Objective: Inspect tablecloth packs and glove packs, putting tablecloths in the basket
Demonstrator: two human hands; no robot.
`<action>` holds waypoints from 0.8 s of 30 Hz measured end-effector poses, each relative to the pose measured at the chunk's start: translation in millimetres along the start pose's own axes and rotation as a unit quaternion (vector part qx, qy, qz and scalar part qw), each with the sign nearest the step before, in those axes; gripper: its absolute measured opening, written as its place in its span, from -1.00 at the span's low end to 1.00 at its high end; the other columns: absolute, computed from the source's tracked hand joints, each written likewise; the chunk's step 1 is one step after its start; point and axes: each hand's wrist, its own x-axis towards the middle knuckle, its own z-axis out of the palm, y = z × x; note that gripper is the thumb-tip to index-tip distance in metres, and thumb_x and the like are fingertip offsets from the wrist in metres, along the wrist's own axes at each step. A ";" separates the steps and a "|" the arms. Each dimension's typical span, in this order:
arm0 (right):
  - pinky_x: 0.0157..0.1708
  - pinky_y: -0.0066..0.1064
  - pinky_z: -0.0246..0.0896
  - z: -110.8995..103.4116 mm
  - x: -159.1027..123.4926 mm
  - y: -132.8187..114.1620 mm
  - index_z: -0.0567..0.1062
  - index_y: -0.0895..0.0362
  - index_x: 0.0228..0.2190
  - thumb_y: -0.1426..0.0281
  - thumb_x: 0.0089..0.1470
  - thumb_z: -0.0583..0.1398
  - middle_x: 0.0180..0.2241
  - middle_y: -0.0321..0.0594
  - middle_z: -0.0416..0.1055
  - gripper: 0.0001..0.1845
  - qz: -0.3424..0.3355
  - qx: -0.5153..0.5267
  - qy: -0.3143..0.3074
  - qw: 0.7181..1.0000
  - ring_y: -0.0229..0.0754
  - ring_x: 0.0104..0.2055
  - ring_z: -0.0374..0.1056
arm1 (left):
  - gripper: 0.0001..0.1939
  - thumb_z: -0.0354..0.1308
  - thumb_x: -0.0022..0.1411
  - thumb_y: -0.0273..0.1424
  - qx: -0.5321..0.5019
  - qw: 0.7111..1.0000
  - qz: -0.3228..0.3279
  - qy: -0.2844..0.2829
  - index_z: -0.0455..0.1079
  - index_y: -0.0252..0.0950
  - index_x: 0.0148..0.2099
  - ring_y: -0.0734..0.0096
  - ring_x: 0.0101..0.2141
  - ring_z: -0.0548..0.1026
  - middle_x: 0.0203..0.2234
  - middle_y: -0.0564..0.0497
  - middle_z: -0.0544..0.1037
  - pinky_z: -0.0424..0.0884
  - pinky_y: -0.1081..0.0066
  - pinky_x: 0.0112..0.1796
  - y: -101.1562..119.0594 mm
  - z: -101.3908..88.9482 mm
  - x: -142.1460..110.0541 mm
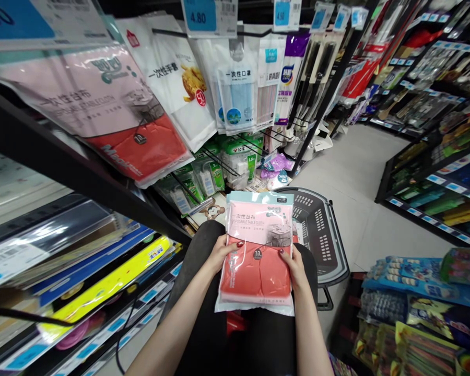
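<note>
Between my two hands is a pack of disposable tablecloth [258, 277], held upright above my lap with its printed front facing me. Its upper part is pale pink and the lower part shows red through clear plastic. My left hand [220, 251] grips the left edge, thumb on the front. On the opposite edge, my right hand [293, 265] pinches the pack with its thumb in front. The other fingers of both hands are hidden behind it. Matching tablecloth packs [117, 130] hang on the rack at upper left.
A grey shopping basket [329, 240] stands on the floor just right of the pack. Ahead hang disposable gloves [172, 78], face masks [237, 89] and green-white packs [207, 175]. Shelves [438, 183] line the right side of the aisle floor [337, 167]. Snack bags [423, 282] lie at lower right.
</note>
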 end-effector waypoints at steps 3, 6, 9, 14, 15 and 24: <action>-0.22 -0.32 0.20 0.5 -0.3 -0.3 0.42 0.08 -0.26 0.27 -0.15 0.22 -0.25 -0.22 0.45 -0.67 0.002 -0.002 0.001 1.000 -0.07 -0.22 0.35 | -0.69 0.30 -0.26 -0.36 0.004 1.000 0.002 -0.003 0.42 -0.38 -0.37 0.30 -0.47 0.46 -0.53 0.00 0.53 0.32 0.41 -0.41 -0.8 -0.8 0.4; -0.21 -0.30 0.20 0.5 0.0 -0.4 0.42 0.09 -0.27 0.25 -0.15 0.22 -0.25 -0.20 0.45 -0.67 0.005 -0.006 0.004 1.000 -0.04 -0.20 0.34 | -0.70 0.30 -0.24 -0.36 0.005 1.000 0.002 -0.006 0.42 -0.38 -0.37 0.32 -0.48 0.46 -0.53 0.01 0.53 0.31 0.41 -0.41 -2.6 -2.1 1.2; -0.20 -0.28 0.19 0.8 0.5 -1.2 0.42 0.11 -0.27 0.24 -0.16 0.23 -0.26 -0.19 0.45 -0.65 0.004 -0.013 0.009 1.000 -0.03 -0.20 0.34 | -0.70 0.30 -0.24 -0.37 0.005 1.000 0.003 -0.005 0.42 -0.38 -0.37 0.33 -0.48 0.46 -0.53 0.00 0.52 0.32 0.42 -0.42 -3.9 -3.0 1.7; -0.16 -0.26 0.17 4.5 -0.7 -7.7 0.43 0.11 -0.27 0.23 -0.16 0.23 -0.25 -0.19 0.45 -0.64 0.006 -0.020 0.015 1.000 -0.01 -0.17 0.32 | -0.68 0.30 -0.23 -0.37 0.008 1.000 -0.006 0.001 0.42 -0.38 -0.34 0.28 -0.44 0.47 -0.49 -0.02 0.54 0.33 0.40 -0.39 -3.4 -2.5 1.6; -0.15 -0.25 0.17 5.4 -1.1 -9.2 0.44 0.12 -0.27 0.23 -0.16 0.23 -0.25 -0.19 0.45 -0.64 0.007 -0.020 0.017 1.000 -0.01 -0.17 0.32 | -0.68 0.29 -0.22 -0.38 0.009 1.000 -0.007 0.001 0.43 -0.38 -0.33 0.27 -0.43 0.48 -0.49 -0.02 0.54 0.33 0.40 -0.38 -3.2 -2.4 1.6; -0.16 -0.29 0.17 4.9 -1.0 -10.1 0.45 0.10 -0.29 0.23 -0.17 0.23 -0.27 -0.21 0.46 -0.65 0.014 -0.017 0.020 1.000 -0.04 -0.19 0.32 | -0.65 0.30 -0.24 -0.38 0.008 1.000 -0.018 0.008 0.43 -0.38 -0.30 0.22 -0.38 0.49 -0.48 -0.04 0.55 0.34 0.39 -0.38 -5.5 -3.1 2.6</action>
